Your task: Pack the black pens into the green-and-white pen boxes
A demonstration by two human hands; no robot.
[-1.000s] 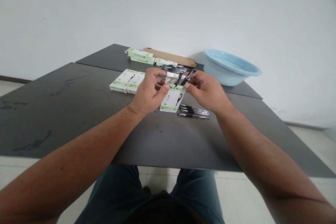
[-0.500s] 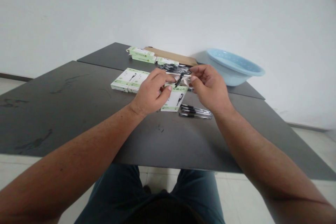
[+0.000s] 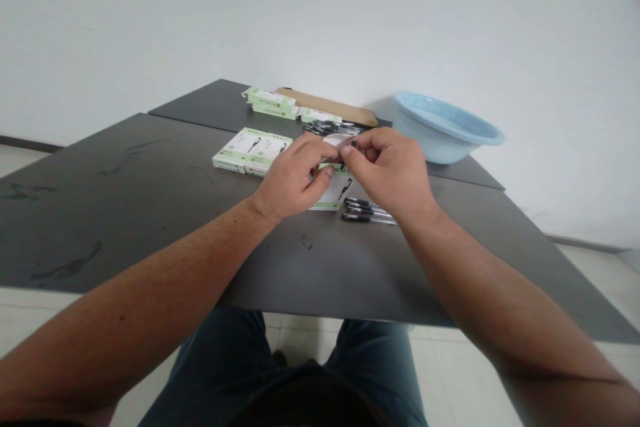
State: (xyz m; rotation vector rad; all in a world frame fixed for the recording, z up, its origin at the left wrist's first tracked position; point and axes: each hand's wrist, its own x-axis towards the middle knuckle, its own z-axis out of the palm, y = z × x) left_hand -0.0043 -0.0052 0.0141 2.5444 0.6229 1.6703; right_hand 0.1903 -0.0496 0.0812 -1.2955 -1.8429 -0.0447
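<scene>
A white and green pen box [image 3: 334, 191] stands tilted on the dark table [image 3: 150, 213]. My left hand [image 3: 293, 177] grips its left side with fingers curled. My right hand [image 3: 387, 170] pinches the box's white top flap [image 3: 337, 140] at the open end. Whether pens are inside the box is hidden by my fingers. A few black pens [image 3: 367, 211] lie loose on the table just right of the box, under my right hand.
Two closed pen boxes [image 3: 251, 151] lie flat to the left. Farther back are more boxes [image 3: 273, 102], a heap of black pens [image 3: 333, 127] and brown cardboard [image 3: 330, 107]. A light blue basin [image 3: 443, 127] sits at the back right by the wall.
My right hand held a black pen at the box mouth a second ago; now the pen is out of sight and the fingers pinch the flap. The box tilted lower.
</scene>
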